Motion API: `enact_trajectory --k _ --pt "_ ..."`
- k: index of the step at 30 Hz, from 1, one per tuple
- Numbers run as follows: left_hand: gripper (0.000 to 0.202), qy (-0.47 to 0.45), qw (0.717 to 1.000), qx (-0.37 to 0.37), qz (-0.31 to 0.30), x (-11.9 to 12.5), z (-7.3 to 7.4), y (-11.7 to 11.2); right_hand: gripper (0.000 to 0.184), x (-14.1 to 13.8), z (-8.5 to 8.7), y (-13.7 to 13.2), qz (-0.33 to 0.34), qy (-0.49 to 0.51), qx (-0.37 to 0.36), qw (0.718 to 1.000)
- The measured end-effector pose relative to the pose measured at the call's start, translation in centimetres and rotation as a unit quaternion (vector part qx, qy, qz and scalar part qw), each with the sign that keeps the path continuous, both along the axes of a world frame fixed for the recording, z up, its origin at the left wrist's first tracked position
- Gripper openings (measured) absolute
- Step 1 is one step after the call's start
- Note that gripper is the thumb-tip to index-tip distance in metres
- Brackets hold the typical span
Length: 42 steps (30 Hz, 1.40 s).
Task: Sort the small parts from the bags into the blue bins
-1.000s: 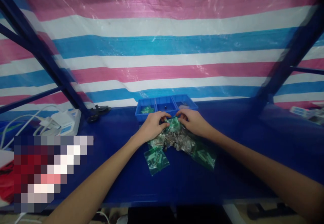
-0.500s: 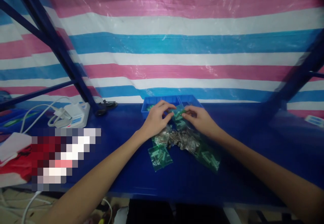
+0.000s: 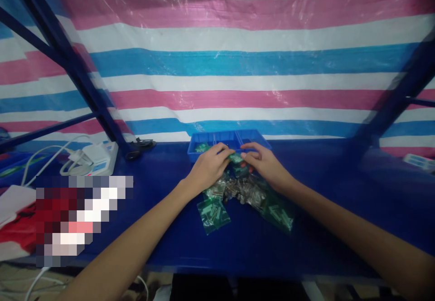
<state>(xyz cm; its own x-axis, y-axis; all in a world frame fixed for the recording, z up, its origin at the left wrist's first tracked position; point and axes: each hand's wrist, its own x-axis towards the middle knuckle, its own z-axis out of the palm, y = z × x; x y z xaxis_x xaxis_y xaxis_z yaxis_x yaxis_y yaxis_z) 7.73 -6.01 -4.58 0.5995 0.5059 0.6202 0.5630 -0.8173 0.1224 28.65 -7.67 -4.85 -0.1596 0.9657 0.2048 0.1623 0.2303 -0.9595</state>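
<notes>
Between my two hands is a small green-tinted plastic bag (image 3: 239, 168) with pale pieces inside. My left hand (image 3: 211, 165) pinches its upper left edge, and my right hand (image 3: 261, 161) grips the upper right side. Beneath and in front of them lies a pile of clear bags with small metal parts (image 3: 249, 191). Another green bag (image 3: 213, 214), holding pale rod-like pieces, rests at the near left of the pile. A further green bag (image 3: 279, 215) lies to the near right. Just behind my hands stands a blue divided tray (image 3: 200, 156) with green bags in its left compartment.
The blue tabletop (image 3: 326, 210) runs below a striped plastic sheet (image 3: 238, 60). To the left are a white power strip (image 3: 108, 158) with cables, a red and white bag (image 3: 16, 221) and a blurred-out patch. Blue frame posts (image 3: 84, 83) rise on both sides.
The green bag between my hands has come down slightly, towards the pile. My left fingers have drawn closer together on its edge. The whole view has shifted a little.
</notes>
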Motion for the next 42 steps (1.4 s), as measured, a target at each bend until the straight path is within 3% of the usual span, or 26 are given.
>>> enact_trajectory --k 3,7,11,18,28,32,35,38,42 --pt "0.022 -0.041 0.999 -0.023 0.005 0.1 0.1 0.1 0.029 0.1 -0.2 0.3 0.028 -0.062 0.052 0.996" --pt "0.027 -0.111 0.992 -0.054 0.023 0.3 0.3 0.1 0.024 0.3 0.1 0.5 0.013 -0.15 0.154 0.977" --pt "0.029 -0.146 0.987 -0.055 0.026 0.5 0.4 -0.1 0.032 0.4 0.7 0.1 0.014 -0.143 0.122 0.982" --pt "0.047 -0.052 0.997 -0.052 -0.011 0.3 0.0 -0.2 0.036 0.4 0.7 0.0 0.017 -0.106 0.081 0.991" --pt "0.032 -0.04 0.999 0.003 -0.025 0.1 -0.5 0.2 0.039 0.3 0.3 -0.1 0.031 -0.117 0.084 0.989" --pt "0.019 -0.05 0.999 0.008 -0.01 0.3 -0.2 0.1 0.035 0.0 0.1 -0.2 -0.025 -0.125 0.171 0.977" --pt "0.013 -0.102 0.994 -0.048 -0.012 0.6 0.3 -0.1 0.031 -0.1 0.4 -0.4 -0.052 -0.08 0.186 0.978" --pt "0.01 -0.158 0.978 -0.136 0.007 0.8 0.6 -0.1 0.029 -0.2 1.0 -0.8 -0.017 -0.065 0.157 0.985" --pt "0.038 -0.225 0.953 -0.202 0.024 0.8 0.4 0.1 0.024 -0.2 1.6 -1.1 0.022 -0.065 0.115 0.991"
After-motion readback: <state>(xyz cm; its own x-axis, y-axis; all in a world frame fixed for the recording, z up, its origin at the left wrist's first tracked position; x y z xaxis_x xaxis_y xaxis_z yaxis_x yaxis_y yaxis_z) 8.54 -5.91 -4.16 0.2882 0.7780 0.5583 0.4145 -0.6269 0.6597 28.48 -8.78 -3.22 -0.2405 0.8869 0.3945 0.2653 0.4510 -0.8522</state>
